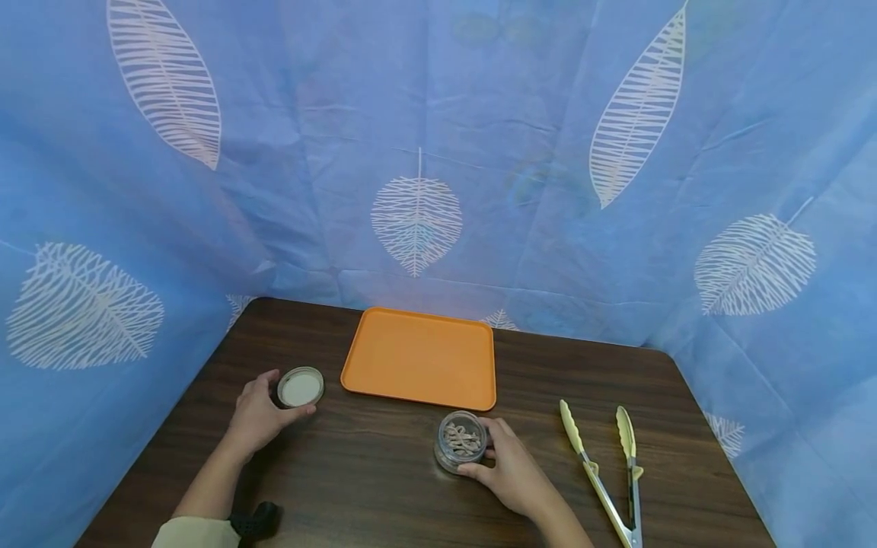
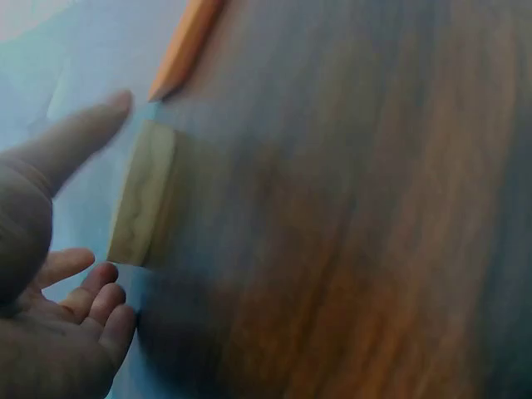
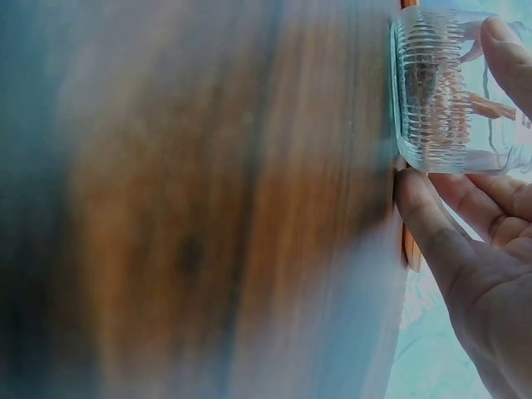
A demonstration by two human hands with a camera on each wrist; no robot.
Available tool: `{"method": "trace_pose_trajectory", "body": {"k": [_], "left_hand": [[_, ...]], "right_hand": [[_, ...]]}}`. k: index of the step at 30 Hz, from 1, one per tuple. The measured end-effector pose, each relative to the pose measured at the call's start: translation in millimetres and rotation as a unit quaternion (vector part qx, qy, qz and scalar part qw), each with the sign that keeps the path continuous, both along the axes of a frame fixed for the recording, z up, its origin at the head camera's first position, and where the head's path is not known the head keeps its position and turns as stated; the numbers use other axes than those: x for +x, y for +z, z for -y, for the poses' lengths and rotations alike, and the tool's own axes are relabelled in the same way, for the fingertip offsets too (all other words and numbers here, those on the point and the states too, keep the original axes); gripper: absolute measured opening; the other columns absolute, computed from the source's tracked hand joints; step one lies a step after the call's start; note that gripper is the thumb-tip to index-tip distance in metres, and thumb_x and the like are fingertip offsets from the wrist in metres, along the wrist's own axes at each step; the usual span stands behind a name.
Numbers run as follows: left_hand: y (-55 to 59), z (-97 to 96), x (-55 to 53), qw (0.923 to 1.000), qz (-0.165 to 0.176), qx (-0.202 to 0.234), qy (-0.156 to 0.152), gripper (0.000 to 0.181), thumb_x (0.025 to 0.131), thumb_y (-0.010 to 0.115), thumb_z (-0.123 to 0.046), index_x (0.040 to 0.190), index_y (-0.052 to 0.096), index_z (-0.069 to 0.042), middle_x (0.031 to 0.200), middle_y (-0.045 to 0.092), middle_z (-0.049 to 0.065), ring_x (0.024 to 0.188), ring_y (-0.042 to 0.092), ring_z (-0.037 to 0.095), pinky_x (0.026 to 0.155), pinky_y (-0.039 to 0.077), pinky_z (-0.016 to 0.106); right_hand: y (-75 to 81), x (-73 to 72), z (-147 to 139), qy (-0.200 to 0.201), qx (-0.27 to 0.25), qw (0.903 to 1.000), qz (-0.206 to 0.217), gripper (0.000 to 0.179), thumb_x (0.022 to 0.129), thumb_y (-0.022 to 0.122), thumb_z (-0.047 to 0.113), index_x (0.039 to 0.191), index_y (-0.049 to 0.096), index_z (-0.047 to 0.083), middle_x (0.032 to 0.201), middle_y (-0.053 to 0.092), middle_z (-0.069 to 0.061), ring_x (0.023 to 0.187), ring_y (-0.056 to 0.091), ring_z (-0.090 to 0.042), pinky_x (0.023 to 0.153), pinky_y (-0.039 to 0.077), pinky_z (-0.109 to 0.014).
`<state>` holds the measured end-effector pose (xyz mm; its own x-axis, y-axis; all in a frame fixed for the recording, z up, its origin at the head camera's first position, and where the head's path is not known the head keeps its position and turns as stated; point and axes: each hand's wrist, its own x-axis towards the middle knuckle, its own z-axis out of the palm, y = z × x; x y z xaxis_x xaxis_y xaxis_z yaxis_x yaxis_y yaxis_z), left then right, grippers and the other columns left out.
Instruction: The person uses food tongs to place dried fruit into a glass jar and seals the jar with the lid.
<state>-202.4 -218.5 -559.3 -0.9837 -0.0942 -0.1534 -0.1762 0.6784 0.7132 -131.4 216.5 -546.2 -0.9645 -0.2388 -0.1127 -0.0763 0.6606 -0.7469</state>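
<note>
A clear glass jar (image 1: 460, 441) with no lid on it stands on the table, in front of the tray. Small pale-brown pieces (image 1: 463, 439) lie inside, their kind too small to make out. My right hand (image 1: 510, 468) holds the jar from the right, thumb at the near side and fingers along the far side; ridged glass (image 3: 432, 91) shows in the right wrist view. Farther left, a round jar lid (image 1: 301, 387) lies with its whitish inside facing up. Around it my left hand (image 1: 263, 415) is spread, thumb and fingers apart from its rim (image 2: 143, 195) in the left wrist view.
An orange tray (image 1: 421, 358) lies at the back of the dark wooden table (image 1: 356, 487). Spread tongs (image 1: 610, 479) with pale yellow tips lie to the right of my right hand. Blue leaf-print cloth (image 1: 521, 152) hangs behind the table and at both sides.
</note>
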Motion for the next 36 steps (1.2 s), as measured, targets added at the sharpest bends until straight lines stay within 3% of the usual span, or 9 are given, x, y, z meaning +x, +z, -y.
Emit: {"method": "trace_pose_trajectory", "body": {"k": [4,9,15,21,29,36], "left_hand": [[-3.3,-1.5,-6.8,0.9991,-0.01,-0.042,-0.004,0.12,0.083,0.095,-0.046,0.163,0.027,0.012,0.162,0.034,0.043,0.147,0.029,0.066,0.115,0.039,0.08],[-3.5,-0.8,-12.3,0.998,0.0,-0.062,-0.014,0.116,0.083,0.094,-0.047,0.161,0.032,0.012,0.159,0.036,0.045,0.143,0.035,0.067,0.111,0.043,0.079],[-3.3,3.4,-12.7,0.998,0.004,-0.057,-0.025,0.106,0.086,0.092,-0.046,0.159,0.04,0.011,0.154,0.043,0.043,0.138,0.047,0.061,0.109,0.048,0.074],[-2.6,2.1,-13.3,0.9985,0.003,-0.046,-0.028,0.102,0.088,0.091,-0.041,0.158,0.04,0.011,0.153,0.043,0.043,0.136,0.049,0.061,0.108,0.048,0.073],[-1.6,-3.2,-9.8,0.999,0.0,-0.037,-0.023,0.1,0.088,0.091,-0.037,0.159,0.038,0.011,0.155,0.038,0.042,0.139,0.046,0.061,0.112,0.046,0.074],[3.5,-28.2,7.1,0.9982,-0.035,-0.034,-0.036,0.098,0.085,0.094,-0.032,0.157,0.042,0.009,0.153,0.04,0.04,0.138,0.05,0.059,0.112,0.047,0.073]], "right_hand": [[-0.5,-0.1,0.0,-0.002,0.0,1.0,0.003,0.087,0.086,0.09,0.044,0.153,0.051,0.004,0.138,0.059,-0.012,0.123,0.072,-0.035,0.097,0.065,-0.036],[-2.6,0.4,0.2,-0.002,0.0,1.0,0.003,0.087,0.087,0.089,0.044,0.153,0.05,0.005,0.139,0.059,-0.012,0.123,0.072,-0.035,0.097,0.065,-0.036],[-3.0,0.4,0.8,-0.005,-0.001,0.9999,0.009,0.088,0.087,0.089,0.044,0.155,0.05,0.005,0.141,0.058,-0.013,0.122,0.072,-0.036,0.096,0.065,-0.037],[-2.0,0.6,-0.5,-0.011,-0.004,0.9999,0.01,0.087,0.086,0.09,0.043,0.154,0.05,0.006,0.142,0.058,-0.013,0.122,0.072,-0.037,0.095,0.065,-0.038],[-3.7,0.7,-1.7,-0.019,-0.007,0.9998,0.005,0.086,0.086,0.093,0.039,0.153,0.051,0.007,0.137,0.06,-0.011,0.119,0.073,-0.035,0.095,0.065,-0.039],[-5.7,0.0,-0.5,-0.012,-0.008,0.9999,0.002,0.085,0.087,0.092,0.038,0.154,0.05,0.006,0.14,0.059,-0.013,0.12,0.072,-0.036,0.096,0.065,-0.039]]}}
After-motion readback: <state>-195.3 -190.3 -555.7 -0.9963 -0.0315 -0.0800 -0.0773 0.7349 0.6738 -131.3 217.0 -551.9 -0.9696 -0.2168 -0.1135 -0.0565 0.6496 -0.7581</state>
